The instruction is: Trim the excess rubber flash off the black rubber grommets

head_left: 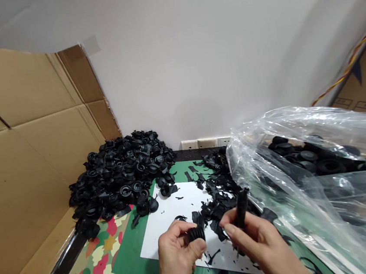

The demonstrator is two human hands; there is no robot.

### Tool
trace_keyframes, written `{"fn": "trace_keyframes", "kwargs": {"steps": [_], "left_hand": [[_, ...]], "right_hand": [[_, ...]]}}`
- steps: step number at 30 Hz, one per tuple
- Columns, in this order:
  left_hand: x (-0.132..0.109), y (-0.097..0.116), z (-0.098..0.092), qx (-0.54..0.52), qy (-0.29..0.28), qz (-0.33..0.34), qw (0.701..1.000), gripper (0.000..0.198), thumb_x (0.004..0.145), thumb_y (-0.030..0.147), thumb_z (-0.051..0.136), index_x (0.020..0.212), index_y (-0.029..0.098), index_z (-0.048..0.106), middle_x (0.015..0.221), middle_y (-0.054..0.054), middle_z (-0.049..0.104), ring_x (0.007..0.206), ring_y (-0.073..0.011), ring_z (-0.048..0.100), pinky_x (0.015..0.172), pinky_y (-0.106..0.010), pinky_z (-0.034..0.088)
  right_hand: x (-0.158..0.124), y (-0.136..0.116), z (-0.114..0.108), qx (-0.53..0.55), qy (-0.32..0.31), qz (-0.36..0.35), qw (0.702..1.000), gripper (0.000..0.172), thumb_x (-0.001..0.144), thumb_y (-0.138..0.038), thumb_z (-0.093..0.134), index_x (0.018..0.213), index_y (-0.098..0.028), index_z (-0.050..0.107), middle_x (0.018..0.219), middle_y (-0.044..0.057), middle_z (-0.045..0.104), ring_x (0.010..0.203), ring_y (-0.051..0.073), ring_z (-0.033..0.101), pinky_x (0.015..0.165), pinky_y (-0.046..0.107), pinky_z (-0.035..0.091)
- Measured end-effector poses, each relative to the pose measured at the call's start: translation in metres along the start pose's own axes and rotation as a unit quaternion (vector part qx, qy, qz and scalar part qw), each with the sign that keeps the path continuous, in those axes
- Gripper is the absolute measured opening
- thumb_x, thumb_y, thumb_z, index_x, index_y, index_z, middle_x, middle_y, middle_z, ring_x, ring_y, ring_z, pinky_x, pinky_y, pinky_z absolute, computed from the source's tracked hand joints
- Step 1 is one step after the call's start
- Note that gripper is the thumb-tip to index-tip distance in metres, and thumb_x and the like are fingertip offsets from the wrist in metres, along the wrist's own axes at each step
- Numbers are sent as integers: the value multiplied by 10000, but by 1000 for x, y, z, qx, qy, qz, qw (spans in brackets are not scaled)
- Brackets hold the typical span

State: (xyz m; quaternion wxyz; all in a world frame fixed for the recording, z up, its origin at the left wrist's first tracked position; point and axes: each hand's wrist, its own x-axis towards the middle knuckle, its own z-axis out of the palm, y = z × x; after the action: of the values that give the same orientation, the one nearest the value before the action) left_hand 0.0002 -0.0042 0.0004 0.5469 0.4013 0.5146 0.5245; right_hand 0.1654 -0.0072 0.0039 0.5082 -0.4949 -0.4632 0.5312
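Observation:
My left hand (178, 253) is closed on a small black ribbed rubber bellows (197, 233), gripped between thumb and fingers with a ragged flap sticking up. My right hand (254, 238) is wrapped around a slim black-handled tool (242, 207), held upright like a pen; its working end is mostly hidden below the fingers. The hands are a short way apart over a white sheet (154, 236). Black rubber scraps (218, 203) lie scattered beneath and beyond my right hand. A few loose rubber pieces (166, 187) rest at the sheet's far left corner.
A large heap of black ribbed rubber parts (124, 173) fills the left back, against a cardboard box (33, 148). At right, a clear plastic bag (308, 211) contains more black rubber parts (309, 156). Behind the green mat (126, 256) is a wall with sockets (206, 143).

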Motion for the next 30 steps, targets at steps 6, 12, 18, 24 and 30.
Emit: {"fn": "trace_keyframes", "kwargs": {"steps": [6,12,18,24,30], "left_hand": [[1,8,6,-69,-29,-73,995,458,580,484,795,785,93,672,474,0,580,348,-54,454,322,-138,279],[-1,8,14,-73,-35,-68,994,479,631,571,719,795,138,594,539,15,594,304,-36,457,284,-122,210],[-5,10,22,-63,-26,-84,994,463,641,569,713,653,142,533,461,38,539,294,-8,390,283,-107,158],[-11,14,33,-88,27,-135,987,415,629,518,750,644,160,540,464,48,554,293,-13,394,284,-105,246],[-17,14,39,-99,13,-140,985,360,650,459,760,705,162,562,457,63,541,288,-8,385,286,-93,242]], "right_hand": [[-3,-1,15,-94,-82,-44,991,190,731,-312,626,870,-185,650,668,7,668,644,203,625,609,279,475],[-8,-4,25,-83,-49,-123,988,199,816,-306,543,679,-186,623,613,5,660,586,174,604,572,243,448],[-12,0,22,-105,14,-123,987,263,829,-369,496,651,-191,575,613,6,625,575,170,563,545,247,427],[-15,5,16,-107,20,-84,990,312,820,-457,485,678,-192,568,628,20,592,580,183,532,485,257,390],[-21,4,14,-52,61,-77,994,352,806,-497,502,625,-196,533,556,-21,516,547,156,476,505,254,373]]}}
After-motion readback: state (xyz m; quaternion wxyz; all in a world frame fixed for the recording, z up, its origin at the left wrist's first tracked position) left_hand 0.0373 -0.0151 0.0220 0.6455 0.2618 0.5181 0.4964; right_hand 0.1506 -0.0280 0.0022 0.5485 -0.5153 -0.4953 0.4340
